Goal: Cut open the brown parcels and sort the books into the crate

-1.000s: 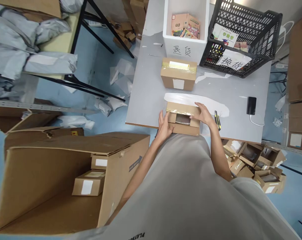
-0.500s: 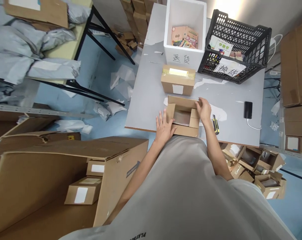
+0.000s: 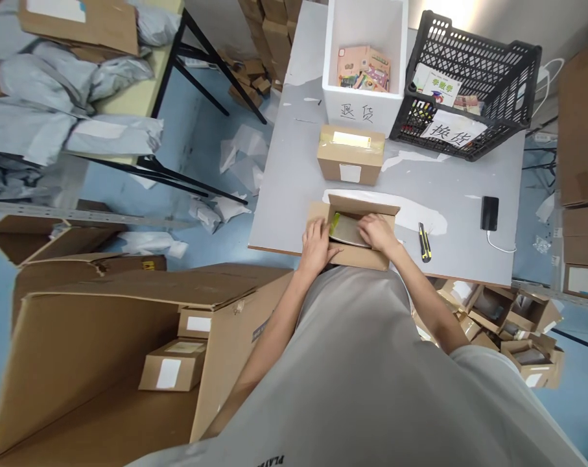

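Note:
An open cardboard box (image 3: pixel 359 257) sits at the table's front edge, its flaps folded outward. Inside shows a flat grey item (image 3: pixel 349 231) with a yellow-green strip at its left end; its kind is unclear. My left hand (image 3: pixel 316 248) grips the box's left side, thumb along the front flap. Reaching into the box, my right hand (image 3: pixel 377 232) has its fingers curled on the right end of the grey item, fingertips partly hidden. A yellow-and-black box cutter (image 3: pixel 424 242) lies to the right of that hand.
Behind the open box stands a taped carton (image 3: pixel 351 155). Farther back are a white bin (image 3: pixel 364 107) and a black crate (image 3: pixel 463 84) holding booklets. A phone (image 3: pixel 489 213) lies on the right. A large carton (image 3: pixel 104 363) stands at lower left, opened boxes (image 3: pixel 507 318) at lower right.
My right hand has moved from the box's back right edge down into it. The side flaps now lie outward, and the grey item's yellow-green strip shows. My left hand stays at the left side.

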Action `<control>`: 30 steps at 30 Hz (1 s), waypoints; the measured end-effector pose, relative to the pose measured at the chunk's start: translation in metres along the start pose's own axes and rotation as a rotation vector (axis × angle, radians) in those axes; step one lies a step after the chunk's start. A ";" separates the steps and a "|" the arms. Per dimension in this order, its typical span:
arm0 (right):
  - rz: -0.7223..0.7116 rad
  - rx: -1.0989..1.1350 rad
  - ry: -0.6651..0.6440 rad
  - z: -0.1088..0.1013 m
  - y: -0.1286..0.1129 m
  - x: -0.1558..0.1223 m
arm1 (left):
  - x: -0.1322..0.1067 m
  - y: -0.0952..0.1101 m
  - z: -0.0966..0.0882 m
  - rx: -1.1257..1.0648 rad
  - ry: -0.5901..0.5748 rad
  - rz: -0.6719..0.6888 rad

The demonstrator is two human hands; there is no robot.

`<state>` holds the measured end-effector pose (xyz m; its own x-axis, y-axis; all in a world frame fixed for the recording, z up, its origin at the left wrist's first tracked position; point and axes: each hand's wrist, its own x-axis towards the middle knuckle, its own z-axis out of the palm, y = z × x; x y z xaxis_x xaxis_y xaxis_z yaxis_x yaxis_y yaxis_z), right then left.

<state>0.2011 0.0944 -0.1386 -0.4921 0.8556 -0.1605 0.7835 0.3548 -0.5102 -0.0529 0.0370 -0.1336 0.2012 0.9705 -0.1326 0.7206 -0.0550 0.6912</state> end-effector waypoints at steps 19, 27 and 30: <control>0.337 0.105 0.320 -0.010 0.000 -0.116 | 0.072 -0.002 0.019 0.085 -0.265 0.326; 0.323 0.370 0.553 0.003 0.013 -0.110 | 0.074 0.014 0.013 0.095 -0.296 0.385; 0.337 0.431 0.611 -0.005 0.016 -0.111 | 0.066 0.018 -0.004 0.062 -0.245 0.429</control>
<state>0.2703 0.0068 -0.1247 0.1345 0.9890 0.0621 0.5767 -0.0271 -0.8165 -0.0291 0.1010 -0.1271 0.6328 0.7742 -0.0132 0.5751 -0.4584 0.6776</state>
